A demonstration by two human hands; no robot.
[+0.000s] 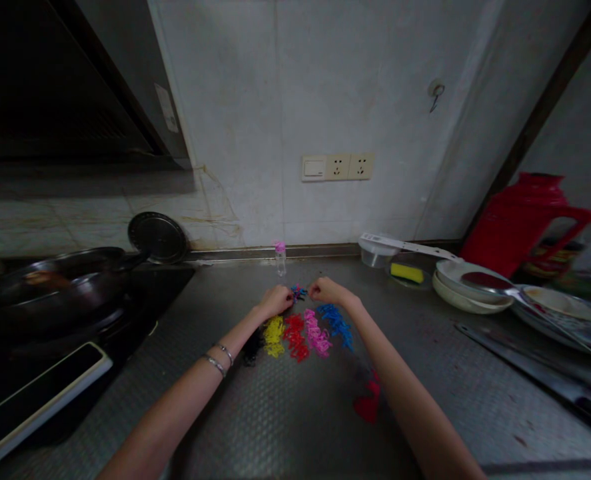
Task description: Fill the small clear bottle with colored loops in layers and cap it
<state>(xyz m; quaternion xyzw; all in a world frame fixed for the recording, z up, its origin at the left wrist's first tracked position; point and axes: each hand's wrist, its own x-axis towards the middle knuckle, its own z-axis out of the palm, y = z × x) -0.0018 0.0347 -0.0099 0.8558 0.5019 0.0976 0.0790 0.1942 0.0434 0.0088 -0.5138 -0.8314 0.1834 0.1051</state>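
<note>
My left hand [277, 300] is closed in a pinch at the left edge of a small mixed pile of blue, pink and dark bits [299, 292], which look like tiny rubber bands. Just right of that pile, my right hand [327, 291] has its fingertips pressed together. Whatever either hand holds is too small to make out. Nearer me lie sorted heaps: black [252, 347], yellow [274, 336], red [296, 337], pink [317, 333] and blue [336, 325]. The black heap is partly hidden by my left wrist. A clear bottle with a pink cap [280, 259] stands behind the pile.
A red heart-shaped item [368, 403] lies by my right forearm. On the right are a yellow sponge [407, 273], stacked bowls [470, 293], a long knife [520, 360] and a red thermos [515, 223]. A wok [82, 287] and a phone-like slab [40, 403] are at left.
</note>
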